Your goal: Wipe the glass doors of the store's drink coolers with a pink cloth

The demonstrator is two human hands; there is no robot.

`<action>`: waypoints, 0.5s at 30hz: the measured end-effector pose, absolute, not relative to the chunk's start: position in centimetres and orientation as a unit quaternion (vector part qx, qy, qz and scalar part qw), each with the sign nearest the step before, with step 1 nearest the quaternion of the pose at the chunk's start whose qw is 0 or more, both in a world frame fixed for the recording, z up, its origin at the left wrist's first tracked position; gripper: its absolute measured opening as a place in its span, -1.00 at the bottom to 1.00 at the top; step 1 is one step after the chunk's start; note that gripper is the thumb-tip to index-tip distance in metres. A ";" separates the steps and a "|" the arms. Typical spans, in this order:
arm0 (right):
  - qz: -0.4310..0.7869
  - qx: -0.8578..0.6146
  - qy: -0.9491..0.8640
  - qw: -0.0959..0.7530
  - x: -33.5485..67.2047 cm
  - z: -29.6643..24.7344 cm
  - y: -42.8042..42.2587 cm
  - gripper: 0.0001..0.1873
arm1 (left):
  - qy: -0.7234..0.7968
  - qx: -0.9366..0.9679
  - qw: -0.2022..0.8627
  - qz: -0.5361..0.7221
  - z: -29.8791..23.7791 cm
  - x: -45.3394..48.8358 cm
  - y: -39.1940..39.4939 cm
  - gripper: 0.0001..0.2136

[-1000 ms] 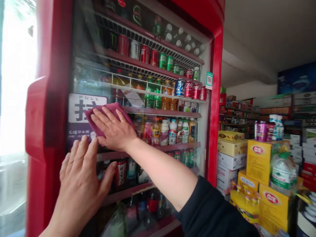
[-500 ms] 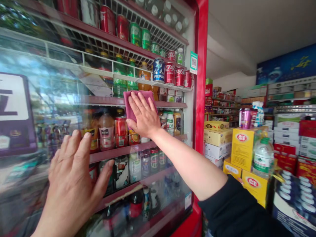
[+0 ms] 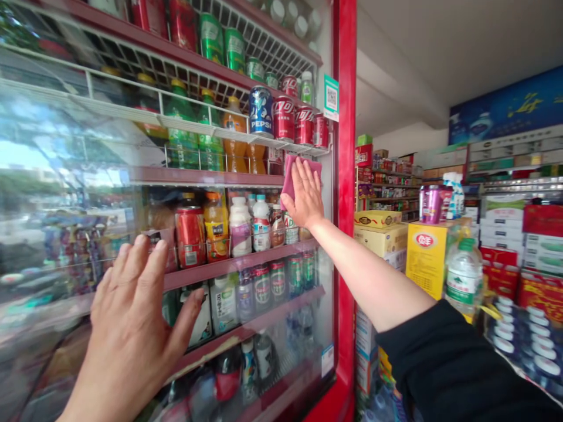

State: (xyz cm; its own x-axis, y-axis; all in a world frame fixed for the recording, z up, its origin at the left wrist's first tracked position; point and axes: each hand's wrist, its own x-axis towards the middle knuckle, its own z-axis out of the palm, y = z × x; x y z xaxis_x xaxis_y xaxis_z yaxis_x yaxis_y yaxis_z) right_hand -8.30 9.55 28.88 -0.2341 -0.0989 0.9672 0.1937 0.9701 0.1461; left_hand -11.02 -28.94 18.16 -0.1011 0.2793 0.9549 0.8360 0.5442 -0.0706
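Note:
My right hand [image 3: 304,196] lies with its fingers extended over a pink cloth [image 3: 288,176], pressing it to the glass door [image 3: 326,234] of a drinks fridge. The cloth is near the door's right side, just below the shelf with the Pepsi can [image 3: 261,111] and red cola cans [image 3: 284,119]. Raised at the lower left is my left hand [image 3: 129,316], empty, fingers extended and thumb apart. It is in front of the glass; whether it touches cannot be told. Part of the cloth is hidden under my right hand.
A red fridge frame [image 3: 346,176] edges the glass, with a QR code sticker [image 3: 331,97] on the door. To the right stand yellow cartons [image 3: 424,264], a large water bottle [image 3: 463,272] and several white-capped bottles [image 3: 504,328]. Stocked shelves [image 3: 389,181] stand farther back.
My right hand has slid the cloth rightward across the glass, toward the red frame. The view has shifted a little right. My left hand stays open in nearly the same place in view.

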 end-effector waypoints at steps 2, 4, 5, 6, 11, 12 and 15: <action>-0.108 -0.051 -0.776 0.619 -8.0 28.8 11.0 -0.07 | -0.698 -0.403 0.533 -0.259 18.2 -10.9 -28.7 -0.18; -0.104 -0.076 -0.774 0.620 -7.7 28.8 12.4 -0.09 | -0.702 -0.404 0.527 -0.257 18.1 -10.8 -28.6 -0.18; -0.103 -0.089 -0.771 0.622 -7.5 28.7 13.1 -0.09 | -0.704 -0.404 0.525 -0.255 18.1 -10.8 -28.6 -0.18; -0.101 -0.105 -0.768 0.624 -7.4 28.7 13.8 -0.10 | -0.705 -0.405 0.524 -0.254 18.1 -10.7 -28.6 -0.18; -0.097 -0.160 -0.755 0.628 -6.9 27.9 17.2 -0.10 | -0.709 -0.408 0.519 -0.247 17.8 -11.0 -28.6 -0.18; -0.099 -0.159 -0.755 0.628 -6.8 27.6 17.6 -0.10 | -0.710 -0.408 0.519 -0.246 17.7 -11.1 -28.6 -0.18; -0.106 -0.151 -0.752 0.633 -6.5 26.3 18.3 -0.11 | -0.711 -0.413 0.515 -0.242 17.4 -11.4 -28.9 -0.19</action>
